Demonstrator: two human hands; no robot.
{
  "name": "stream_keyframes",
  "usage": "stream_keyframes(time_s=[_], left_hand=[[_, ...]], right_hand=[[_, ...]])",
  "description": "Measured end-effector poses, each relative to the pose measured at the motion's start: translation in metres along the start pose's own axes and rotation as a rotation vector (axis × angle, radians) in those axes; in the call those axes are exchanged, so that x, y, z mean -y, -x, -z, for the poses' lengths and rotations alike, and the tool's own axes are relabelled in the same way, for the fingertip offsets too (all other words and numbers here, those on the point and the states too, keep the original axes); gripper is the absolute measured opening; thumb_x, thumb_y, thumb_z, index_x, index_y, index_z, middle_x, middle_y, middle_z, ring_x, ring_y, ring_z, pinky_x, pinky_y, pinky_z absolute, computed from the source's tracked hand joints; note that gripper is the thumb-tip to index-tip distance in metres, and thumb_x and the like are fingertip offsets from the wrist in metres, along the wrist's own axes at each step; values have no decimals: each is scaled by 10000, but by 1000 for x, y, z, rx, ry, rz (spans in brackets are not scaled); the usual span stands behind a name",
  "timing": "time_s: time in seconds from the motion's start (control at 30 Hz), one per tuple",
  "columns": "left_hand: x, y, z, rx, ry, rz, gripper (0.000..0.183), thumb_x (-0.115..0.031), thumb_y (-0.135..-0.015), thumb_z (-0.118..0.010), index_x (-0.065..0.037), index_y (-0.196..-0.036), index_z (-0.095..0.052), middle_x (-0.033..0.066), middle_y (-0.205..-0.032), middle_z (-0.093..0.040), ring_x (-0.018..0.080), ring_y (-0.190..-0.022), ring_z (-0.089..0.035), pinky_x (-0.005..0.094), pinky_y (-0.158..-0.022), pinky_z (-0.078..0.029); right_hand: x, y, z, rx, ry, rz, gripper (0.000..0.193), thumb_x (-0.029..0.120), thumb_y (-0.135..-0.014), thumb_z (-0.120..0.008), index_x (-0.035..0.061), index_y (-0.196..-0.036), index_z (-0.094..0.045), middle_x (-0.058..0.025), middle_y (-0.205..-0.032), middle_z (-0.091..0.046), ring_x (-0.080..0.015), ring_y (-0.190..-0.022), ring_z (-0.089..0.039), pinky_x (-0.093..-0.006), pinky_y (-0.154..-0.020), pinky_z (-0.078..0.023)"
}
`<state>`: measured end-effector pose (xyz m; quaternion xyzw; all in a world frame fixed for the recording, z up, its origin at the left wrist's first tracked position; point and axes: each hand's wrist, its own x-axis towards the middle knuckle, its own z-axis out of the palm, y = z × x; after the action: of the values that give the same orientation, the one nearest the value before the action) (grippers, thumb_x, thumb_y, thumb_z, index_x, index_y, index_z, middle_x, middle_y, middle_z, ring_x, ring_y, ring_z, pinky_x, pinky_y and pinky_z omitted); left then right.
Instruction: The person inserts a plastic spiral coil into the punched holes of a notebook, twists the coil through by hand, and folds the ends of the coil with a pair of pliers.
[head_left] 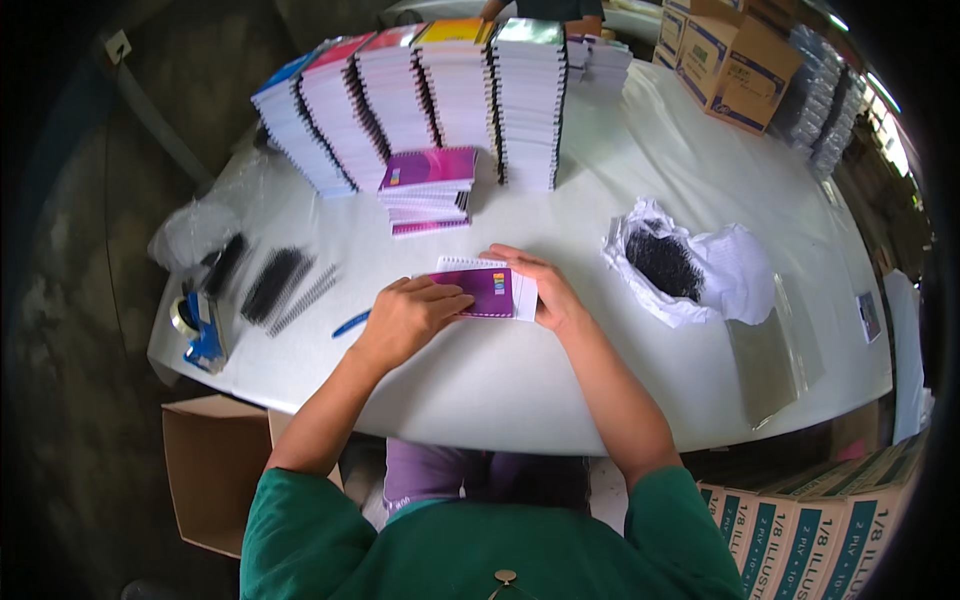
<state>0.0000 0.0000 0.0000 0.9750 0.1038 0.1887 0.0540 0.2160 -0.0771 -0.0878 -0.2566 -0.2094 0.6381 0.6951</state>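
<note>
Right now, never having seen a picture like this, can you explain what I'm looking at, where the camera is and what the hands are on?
There's no machine: a person wears two fisheye cameras on the head, and this is the left one's downward view, so straight edges bend. The bare left hand lies over a purple cover; the right hand is at the right end of its white pages. On the white table beyond stand a small pile of purple booklets and tall notebook stacks. To the left are black binding coils and a blue tape dispenser; to the right, an open white bag with black contents.
</note>
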Motion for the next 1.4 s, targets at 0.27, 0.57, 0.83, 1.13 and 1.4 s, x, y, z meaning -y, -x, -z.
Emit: stream_keyframes(time_s=[0.27,0.57,0.83,1.13,1.4], left_hand=[[-5,39,-39,-383,362,738,276,-172,-890,-522,48,-1043,-586,192,-902,-601,273,-788,-599,369,-695,-486],[-42,18,-44,-301,1975,800,680,-393,-902,-308,77,-1382,-198,209,-1323,-365,278,-1214,-385,412,-1039,-304],[-16,45,-37,-297,2233,807,710,-274,-826,-444,106,-1363,-177,255,-1305,-364,320,-1177,-433,387,-1014,-364],[201,130,14,-290,-476,1079,864,-676,-783,-485,-94,-1393,-300,258,-1390,-313,414,-1307,-257,502,-1075,-170],[83,105,-45,-182,-479,766,275,-351,-880,-513,-153,-1041,-615,66,-915,-565,257,-911,-556,422,-764,-441]], right_hand=[[-52,9,-37,-39,805,673,489,131,-921,-507,7,-1359,-328,-170,-1268,-520,-180,-1147,-504,-272,-898,-429],[-61,20,-44,84,867,427,917,190,-726,-764,11,-1414,-186,-166,-1391,-350,-251,-1249,-388,-356,-1007,-359],[-67,22,-39,144,1207,501,572,2,-816,-593,43,-1346,-381,-109,-1175,-578,-204,-999,-589,-307,-905,-441],[-59,23,-46,83,914,297,323,91,-856,-621,-27,-1153,-573,-76,-1065,-627,-123,-972,-570,-251,-880,-441],[-52,35,-51,59,1002,342,305,86,-878,-576,-15,-1165,-570,-80,-1090,-624,-117,-1003,-554,-242,-896,-426]])
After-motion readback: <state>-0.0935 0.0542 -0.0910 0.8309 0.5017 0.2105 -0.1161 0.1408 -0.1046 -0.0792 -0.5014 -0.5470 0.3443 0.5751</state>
